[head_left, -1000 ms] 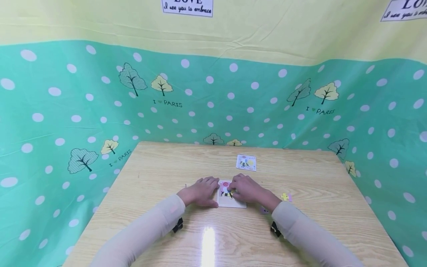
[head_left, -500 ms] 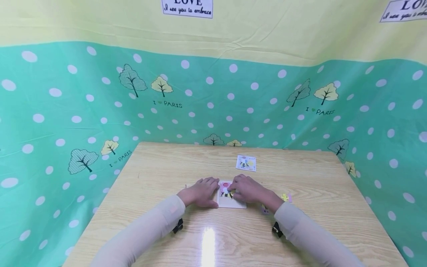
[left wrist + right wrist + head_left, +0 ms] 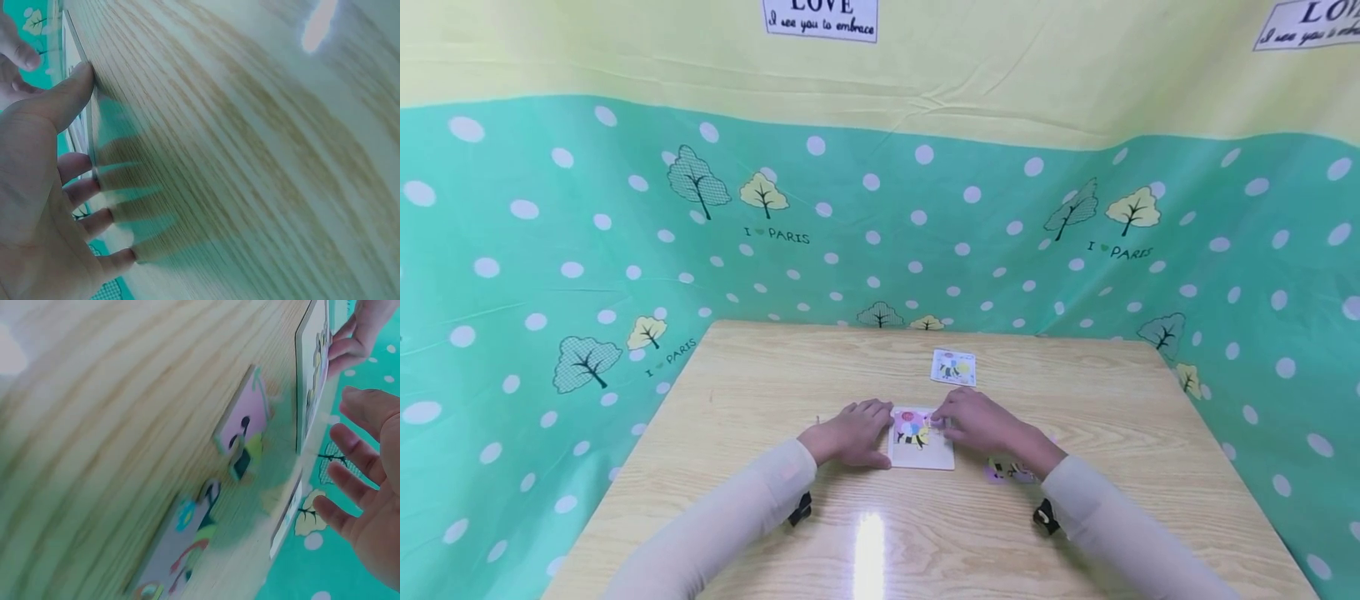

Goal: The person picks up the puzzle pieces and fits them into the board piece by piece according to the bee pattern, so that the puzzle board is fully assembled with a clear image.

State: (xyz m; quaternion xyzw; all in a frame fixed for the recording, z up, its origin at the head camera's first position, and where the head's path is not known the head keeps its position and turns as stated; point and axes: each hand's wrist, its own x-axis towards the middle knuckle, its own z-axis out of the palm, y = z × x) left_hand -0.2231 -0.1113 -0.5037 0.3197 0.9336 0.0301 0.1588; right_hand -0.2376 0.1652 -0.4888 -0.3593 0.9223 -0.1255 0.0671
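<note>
Puzzle piece cut off, right-wrist view

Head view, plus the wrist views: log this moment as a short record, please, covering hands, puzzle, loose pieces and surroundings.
left hand: fingers and thumb spread at the left edge of the puzzle board; the hand is open
right hand: at the board's upper right; nothing seen held
puzzle: partly filled, lower part bare
loose pieces: pink piece and second piece, on table
picture card: beyond the board
backdrop: dotted cloth

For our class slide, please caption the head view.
Two hands at a partly filled puzzle board, picture card beyond it.
</note>
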